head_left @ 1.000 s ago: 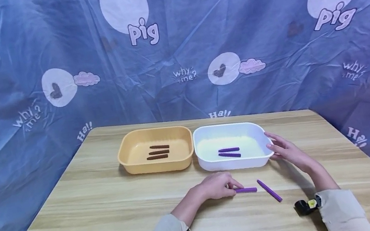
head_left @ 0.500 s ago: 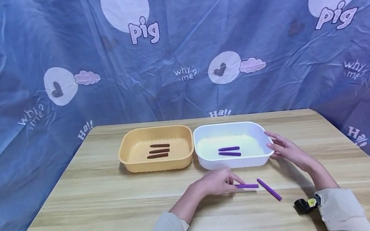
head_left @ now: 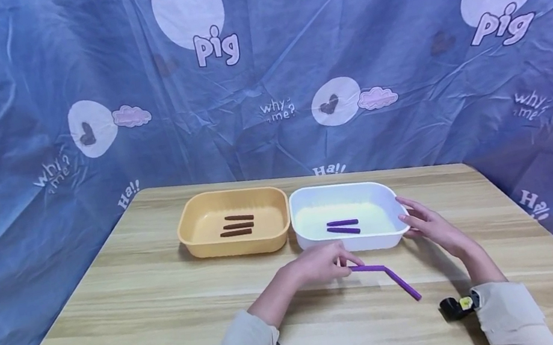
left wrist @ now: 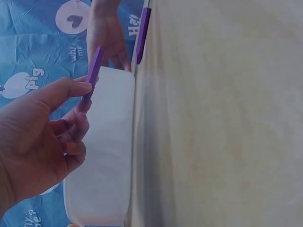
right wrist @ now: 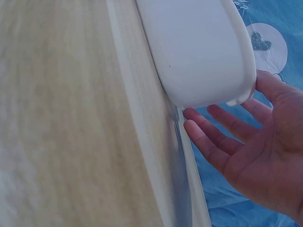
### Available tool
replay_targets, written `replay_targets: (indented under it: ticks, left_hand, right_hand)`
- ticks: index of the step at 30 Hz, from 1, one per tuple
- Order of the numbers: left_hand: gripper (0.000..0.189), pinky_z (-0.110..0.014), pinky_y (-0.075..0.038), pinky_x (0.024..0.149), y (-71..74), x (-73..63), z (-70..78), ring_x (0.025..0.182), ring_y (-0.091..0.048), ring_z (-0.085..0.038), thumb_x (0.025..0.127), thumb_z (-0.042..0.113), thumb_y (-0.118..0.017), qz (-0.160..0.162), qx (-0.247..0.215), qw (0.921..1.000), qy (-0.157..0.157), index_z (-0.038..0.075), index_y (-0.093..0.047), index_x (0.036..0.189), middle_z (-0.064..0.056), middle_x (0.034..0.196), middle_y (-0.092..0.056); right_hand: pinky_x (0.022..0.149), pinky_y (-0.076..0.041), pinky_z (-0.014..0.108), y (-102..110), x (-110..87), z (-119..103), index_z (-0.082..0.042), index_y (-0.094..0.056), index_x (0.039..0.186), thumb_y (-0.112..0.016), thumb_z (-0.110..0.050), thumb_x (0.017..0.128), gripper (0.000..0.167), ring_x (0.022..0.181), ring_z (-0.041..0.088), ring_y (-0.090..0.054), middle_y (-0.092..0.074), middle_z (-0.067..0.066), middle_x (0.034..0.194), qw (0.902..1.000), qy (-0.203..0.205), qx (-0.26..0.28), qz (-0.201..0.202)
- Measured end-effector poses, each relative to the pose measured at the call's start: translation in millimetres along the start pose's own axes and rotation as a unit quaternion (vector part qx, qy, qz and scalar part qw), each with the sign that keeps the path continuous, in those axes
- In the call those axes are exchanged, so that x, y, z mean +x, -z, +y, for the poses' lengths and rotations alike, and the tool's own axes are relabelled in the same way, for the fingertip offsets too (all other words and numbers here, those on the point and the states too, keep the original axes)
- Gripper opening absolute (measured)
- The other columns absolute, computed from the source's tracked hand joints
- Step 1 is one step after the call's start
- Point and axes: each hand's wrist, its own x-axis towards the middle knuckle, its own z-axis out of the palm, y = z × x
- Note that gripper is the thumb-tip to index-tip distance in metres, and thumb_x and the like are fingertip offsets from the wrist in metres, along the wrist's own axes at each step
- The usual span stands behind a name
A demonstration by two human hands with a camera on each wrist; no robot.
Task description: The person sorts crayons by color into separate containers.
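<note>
In the head view my left hand (head_left: 322, 264) pinches a purple crayon (head_left: 367, 268) between thumb and fingers, above the table in front of the white bin (head_left: 351, 245). The left wrist view shows that crayon (left wrist: 93, 73) sticking up past the thumb. My right hand (head_left: 431, 227) holds the bin's right end, thumb over the rim and fingers against the outer wall (right wrist: 203, 61). Two purple crayons (head_left: 343, 227) lie inside the bin. Another purple crayon (head_left: 404, 284) lies slanted on the table, its far tip lined up with the held one's end.
A tan bin (head_left: 237, 248) stands left of the white one, their ends close together. Three brown crayons (head_left: 237, 226) lie in it. The wood-grain table (head_left: 132, 325) is backed by a blue printed cloth (head_left: 259, 71).
My left hand has lifted the purple crayon off the table and carried it slightly toward the white bin. The right hand has stayed on the bin's end.
</note>
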Motion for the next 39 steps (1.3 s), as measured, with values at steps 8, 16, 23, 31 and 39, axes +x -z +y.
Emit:
replay_targets:
  ticks: [8, 16, 23, 31, 39]
  left_hand:
    - [0.027, -0.015, -0.040, 0.057, 16.8, 7.2, 3.0, 0.069, -0.047, -0.002, 0.086, 0.012, -0.063, 0.000, 0.007, 0.9992, -0.038, 0.019, -0.069, 0.111, 0.010, 0.079, -0.051]
    - [0.027, -0.015, -0.039, 0.062, 39.1, 14.4, 9.1, 0.074, -0.048, -0.004, 0.086, 0.012, -0.062, 0.016, 0.034, 0.9971, -0.065, 0.018, -0.069, 0.112, 0.006, 0.080, -0.050]
    - [0.026, -0.017, -0.037, 0.061, 54.7, 27.0, 4.8, 0.073, -0.047, -0.009, 0.087, 0.013, -0.062, 0.028, 0.048, 0.9971, -0.052, 0.018, -0.069, 0.111, 0.005, 0.081, -0.051]
    - [0.026, -0.018, -0.039, 0.061, 68.4, 43.7, -8.4, 0.076, -0.048, -0.010, 0.088, 0.012, -0.060, 0.028, 0.048, 0.9984, -0.014, 0.017, -0.068, 0.113, 0.002, 0.084, -0.054]
    - [0.026, -0.018, -0.035, 0.054, 68.0, 61.6, -23.5, 0.066, -0.044, -0.010, 0.090, 0.012, -0.059, 0.035, 0.046, 0.9982, 0.016, 0.016, -0.067, 0.114, 0.002, 0.081, -0.056]
  right_hand:
    - [0.087, -0.046, 0.034, 2, -0.1, -1, 0.001, -0.012, 0.145, -0.046, -0.022, 0.098, 0.063, 0.107, 0.023, -0.052, -0.027, 0.038, 0.134, 1.0000, 0.007, 0.005, -0.001]
    - [0.085, -0.047, 0.031, 0, -1.1, 2, 0.001, -0.013, 0.145, -0.046, -0.022, 0.098, 0.062, 0.104, 0.023, -0.054, -0.028, 0.039, 0.133, 1.0000, 0.002, 0.000, -0.001]
    - [0.085, -0.047, 0.033, -1, -1.0, 4, 0.002, -0.013, 0.145, -0.046, -0.022, 0.098, 0.062, 0.100, 0.013, -0.055, -0.028, 0.039, 0.133, 1.0000, 0.002, 0.005, 0.000]
    - [0.085, -0.047, 0.030, 0, 0.8, 4, 0.001, -0.013, 0.145, -0.046, -0.023, 0.098, 0.062, 0.101, 0.014, -0.054, -0.028, 0.038, 0.133, 1.0000, 0.003, 0.001, 0.003]
    - [0.085, -0.047, 0.030, 0, 0.6, 2, 0.001, -0.014, 0.145, -0.046, -0.022, 0.098, 0.062, 0.105, 0.019, -0.053, -0.028, 0.038, 0.134, 1.0000, 0.005, 0.006, 0.001]
